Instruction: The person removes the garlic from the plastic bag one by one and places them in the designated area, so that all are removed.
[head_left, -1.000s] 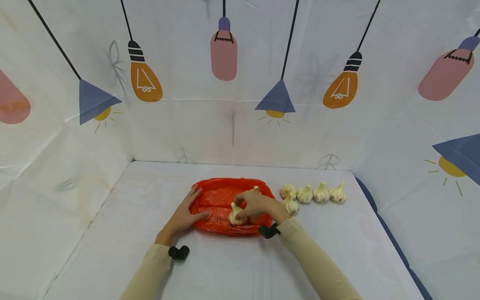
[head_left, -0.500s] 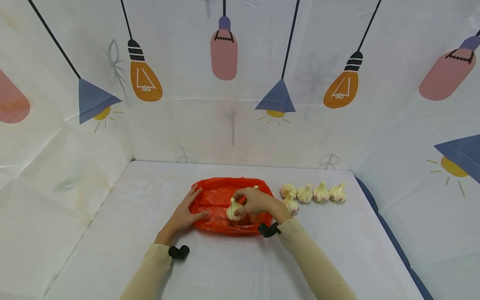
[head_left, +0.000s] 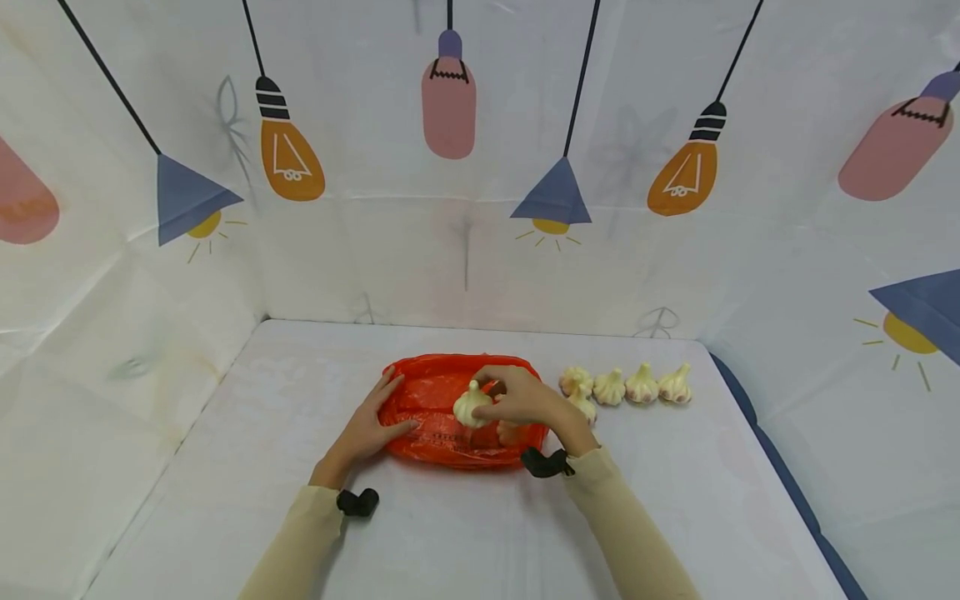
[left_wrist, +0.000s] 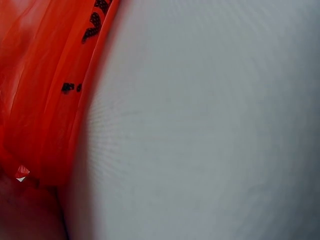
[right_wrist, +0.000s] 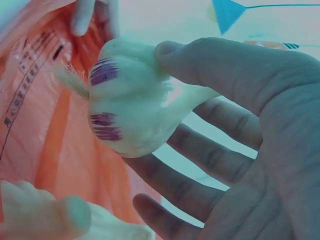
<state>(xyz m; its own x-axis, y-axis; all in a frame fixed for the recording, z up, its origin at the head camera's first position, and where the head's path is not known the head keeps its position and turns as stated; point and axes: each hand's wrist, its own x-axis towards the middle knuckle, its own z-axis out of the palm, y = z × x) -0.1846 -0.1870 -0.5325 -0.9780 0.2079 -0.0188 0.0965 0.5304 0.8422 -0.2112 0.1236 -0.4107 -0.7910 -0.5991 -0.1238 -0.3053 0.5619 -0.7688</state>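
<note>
A red plastic bag [head_left: 427,392] lies with its mouth spread wide at mid-table. Its left edge is touched by my left hand [head_left: 366,429], fingers straight along the rim and thumb on the front part. My right hand [head_left: 528,398] holds a whitish garlic bulb [head_left: 470,406] over the bag, between thumb and fingers. In the right wrist view the bulb [right_wrist: 132,100] shows purple streaks and a tuft of roots, root end turned toward the bag. More garlic [right_wrist: 40,212] sits in the bag below. The left wrist view has only the bag's printed side [left_wrist: 55,90] and the white tabletop.
Several more garlic bulbs [head_left: 642,385] stand on the white table [head_left: 450,542] right of the bag, most in a row, one [head_left: 581,404] in front. White sheets with printed lamps form the back wall [head_left: 360,250] and sides.
The right hand has lifted the garlic bulb from low in the bag, up and slightly away from the body. The left hand stays put at the bag's left edge.
</note>
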